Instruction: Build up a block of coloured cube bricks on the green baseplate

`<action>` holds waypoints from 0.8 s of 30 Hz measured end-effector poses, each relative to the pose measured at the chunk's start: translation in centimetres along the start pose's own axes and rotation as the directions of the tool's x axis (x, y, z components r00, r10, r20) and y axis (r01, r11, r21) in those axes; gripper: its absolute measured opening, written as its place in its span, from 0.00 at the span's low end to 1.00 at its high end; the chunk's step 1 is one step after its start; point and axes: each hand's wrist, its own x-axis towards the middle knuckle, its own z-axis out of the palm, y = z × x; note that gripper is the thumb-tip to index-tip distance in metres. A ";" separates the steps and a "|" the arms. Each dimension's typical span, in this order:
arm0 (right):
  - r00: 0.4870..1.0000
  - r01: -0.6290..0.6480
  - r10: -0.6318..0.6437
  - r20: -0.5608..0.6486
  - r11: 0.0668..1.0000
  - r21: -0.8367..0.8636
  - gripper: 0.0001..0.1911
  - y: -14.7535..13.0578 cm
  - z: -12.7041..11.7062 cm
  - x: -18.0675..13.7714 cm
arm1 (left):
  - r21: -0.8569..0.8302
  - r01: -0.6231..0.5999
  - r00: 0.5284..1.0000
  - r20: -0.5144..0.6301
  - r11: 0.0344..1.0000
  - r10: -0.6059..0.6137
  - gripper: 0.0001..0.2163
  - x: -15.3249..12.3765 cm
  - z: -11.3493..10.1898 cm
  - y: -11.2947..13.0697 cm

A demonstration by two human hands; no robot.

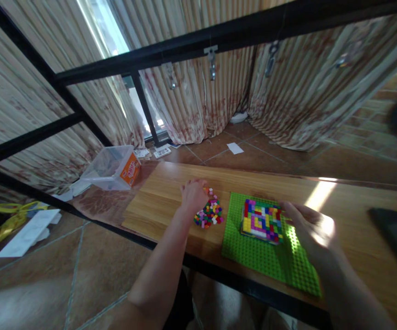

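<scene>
A green studded baseplate (250, 254) lies on the wooden table. On it sits a block built of small toy bricks (262, 221), its top a patchwork of yellow, red, purple, blue and white. My right hand (310, 224) is over the plate's right side, fingertips close to the block's far right corner. Its fingers look drawn together, and whatever they pinch is too blurred to make out. Left of the plate is a pile of loose coloured bricks (209, 214). My left hand (194, 195) reaches to the pile's far left edge, fingers slightly apart, hiding some bricks.
A clear plastic box (107, 169) with an orange label stands beyond the table's left end. A dark flat object (396, 238) lies at the right. Black metal bars (198, 43) run in front of the curtains. Papers (234, 148) lie on the tiled floor.
</scene>
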 end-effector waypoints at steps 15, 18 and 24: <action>0.998 0.065 -0.065 -0.003 0.998 -0.009 0.22 -0.1 -0.1 0.3 | -0.012 -0.053 0.996 -0.065 0.999 0.052 0.07 0.3 0.6 -0.6; 0.997 0.073 -0.073 -0.041 0.997 0.002 0.21 -0.3 0.0 0.2 | -0.122 -0.060 0.993 -0.107 0.991 0.047 0.06 0.5 0.4 -0.8; 0.970 0.190 -0.153 -0.187 0.960 0.203 0.13 -2.0 1.3 -0.9 | -0.821 -0.104 0.987 -0.015 0.561 0.161 0.02 0.0 1.4 0.9</action>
